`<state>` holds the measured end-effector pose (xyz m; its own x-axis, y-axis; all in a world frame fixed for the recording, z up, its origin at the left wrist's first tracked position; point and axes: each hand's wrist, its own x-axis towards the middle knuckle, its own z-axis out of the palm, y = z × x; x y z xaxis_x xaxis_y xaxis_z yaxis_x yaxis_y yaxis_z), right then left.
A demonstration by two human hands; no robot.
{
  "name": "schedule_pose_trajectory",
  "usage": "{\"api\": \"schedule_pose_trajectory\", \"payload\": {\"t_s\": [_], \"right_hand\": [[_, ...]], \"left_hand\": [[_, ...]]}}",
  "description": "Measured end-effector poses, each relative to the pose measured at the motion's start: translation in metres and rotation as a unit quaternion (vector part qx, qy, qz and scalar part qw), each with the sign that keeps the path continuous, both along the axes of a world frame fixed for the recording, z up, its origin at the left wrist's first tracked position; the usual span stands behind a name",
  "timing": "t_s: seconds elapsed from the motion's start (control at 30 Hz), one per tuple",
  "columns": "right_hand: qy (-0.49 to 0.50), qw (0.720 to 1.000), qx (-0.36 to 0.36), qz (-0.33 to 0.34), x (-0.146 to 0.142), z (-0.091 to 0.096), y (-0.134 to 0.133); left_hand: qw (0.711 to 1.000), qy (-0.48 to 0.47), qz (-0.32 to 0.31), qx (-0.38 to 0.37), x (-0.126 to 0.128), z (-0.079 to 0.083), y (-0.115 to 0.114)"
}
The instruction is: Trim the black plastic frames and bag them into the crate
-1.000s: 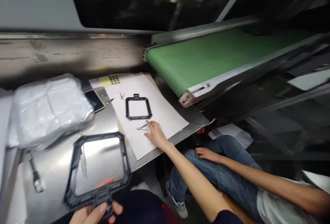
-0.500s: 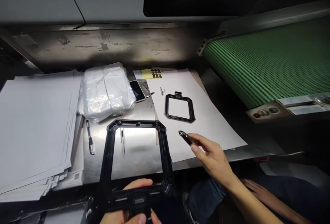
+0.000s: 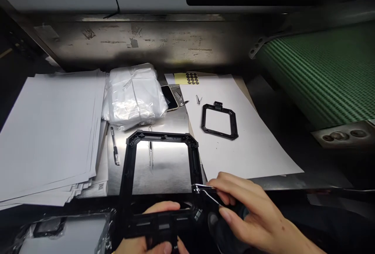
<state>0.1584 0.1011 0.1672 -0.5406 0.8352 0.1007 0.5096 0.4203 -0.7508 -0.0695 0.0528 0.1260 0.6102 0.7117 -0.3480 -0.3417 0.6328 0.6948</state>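
A large black plastic frame (image 3: 131, 176) with cut corners is held up in front of the table by my left hand (image 3: 162, 207), whose fingers wrap round its lower bar. My right hand (image 3: 254, 211) grips nail clippers (image 3: 202, 188) between thumb and fingers, lever swung out. Their jaws are at the right side bar of the frame, near its lower corner; whether they bite on the plastic I cannot tell. A second, smaller-looking black frame (image 3: 234, 125) with a tab lies on the white paper sheet (image 3: 258, 156).
Left stands a stack of paper (image 3: 49, 129), beside a tied bundle of clear plastic bags (image 3: 134, 98). Around lie a phone (image 3: 170, 98), a pen (image 3: 115, 148), a thin metal tool (image 3: 150, 152), small clippers (image 3: 198, 100) and yellow stickers (image 3: 187, 78). A green conveyor belt (image 3: 328, 70) runs at right.
My right hand has brought the nail clippers left and down from above the paper to the frame's right bar. The camera view has shifted; the left hand keeps its hold.
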Motion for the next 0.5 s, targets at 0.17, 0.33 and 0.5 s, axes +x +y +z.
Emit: {"api": "schedule_pose_trajectory", "payload": {"t_s": [0.17, 0.33, 0.5], "right_hand": [[-0.052, 0.997, -0.01, 0.063, -0.011, 0.009, -0.001], [-0.104, 0.987, -0.001, 0.121, -0.022, 0.02, -0.002], [-0.127, 0.979, 0.004, 0.157, -0.032, 0.029, 0.0]], "left_hand": [[1.0, 0.009, 0.006, -0.011, -0.005, 0.002, -0.002], [0.999, 0.03, 0.014, -0.019, -0.006, 0.006, -0.004], [0.996, 0.081, 0.007, -0.032, -0.008, 0.015, -0.004]]}}
